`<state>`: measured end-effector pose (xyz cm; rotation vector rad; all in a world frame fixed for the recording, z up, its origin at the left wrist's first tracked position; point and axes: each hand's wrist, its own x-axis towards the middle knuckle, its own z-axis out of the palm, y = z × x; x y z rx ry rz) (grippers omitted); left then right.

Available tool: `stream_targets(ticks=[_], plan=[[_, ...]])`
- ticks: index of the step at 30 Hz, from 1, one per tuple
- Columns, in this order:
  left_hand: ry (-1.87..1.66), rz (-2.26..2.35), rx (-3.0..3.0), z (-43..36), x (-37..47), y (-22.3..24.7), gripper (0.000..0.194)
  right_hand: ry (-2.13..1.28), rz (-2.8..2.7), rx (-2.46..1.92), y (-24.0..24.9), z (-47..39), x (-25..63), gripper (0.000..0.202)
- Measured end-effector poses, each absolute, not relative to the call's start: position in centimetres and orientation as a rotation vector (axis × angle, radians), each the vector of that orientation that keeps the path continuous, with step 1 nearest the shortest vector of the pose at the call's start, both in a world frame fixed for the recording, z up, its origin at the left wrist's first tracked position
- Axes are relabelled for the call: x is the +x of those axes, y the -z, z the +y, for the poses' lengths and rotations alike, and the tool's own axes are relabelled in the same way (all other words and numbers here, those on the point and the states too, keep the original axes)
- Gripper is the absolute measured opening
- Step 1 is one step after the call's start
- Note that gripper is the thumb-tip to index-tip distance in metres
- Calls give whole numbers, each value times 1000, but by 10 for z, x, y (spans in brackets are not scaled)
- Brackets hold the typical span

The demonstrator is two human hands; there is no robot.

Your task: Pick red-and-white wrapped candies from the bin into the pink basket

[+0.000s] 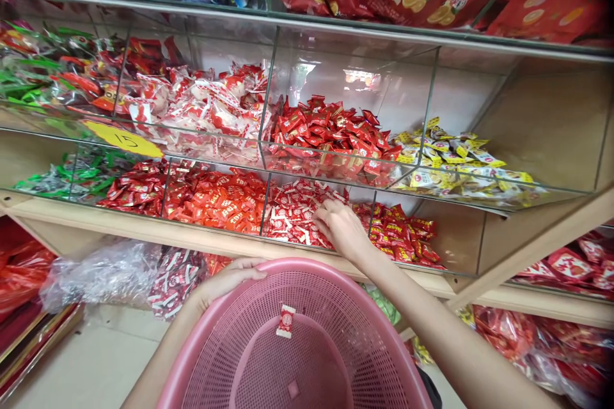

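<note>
My left hand (235, 281) grips the rim of a pink plastic basket (206, 339) at its far left, with the fingers over the edge. A single red-and-white wrapped candy (286, 321) lies inside the basket. My right hand (343, 225) reaches over the front of a lower shelf bin, its fingers bent down and closed at a heap of the same red-and-white candies (292, 208). What sits between those fingertips is hidden.
Glass-divided bins beside it hold orange-red packets (225, 204) and red-and-yellow packets (403, 236). Above are red packets (330, 128), yellow-and-white packets (455, 147) and a yellow price tag (123, 138). Bagged candies (177, 281) lie below the wooden shelf edge (119, 223).
</note>
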<state>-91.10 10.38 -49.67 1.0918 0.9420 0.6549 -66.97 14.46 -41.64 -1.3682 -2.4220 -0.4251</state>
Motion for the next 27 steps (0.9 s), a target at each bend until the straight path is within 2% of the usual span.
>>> stream_targets(ticks=[4,7,11,15,21,27], plan=[[-655,942,1091,105,-911,499,37,298,-2272,-1269,410,137,-664,19],[-653,923,1102,106,-911,499,39,57,-2103,-1162,402,117,-665,19],[-633,888,1101,106,-911,501,41,-546,-2075,-1083,416,82,-676,20],[-628,920,1134,108,-912,504,41,-1070,-2188,-1160,468,70,-680,19],[-624,979,1155,109,-911,503,36,-1115,-2164,-1486,531,83,-673,15],[-628,1041,1086,106,-909,497,31,-1541,-1900,-1668,541,80,-678,21]])
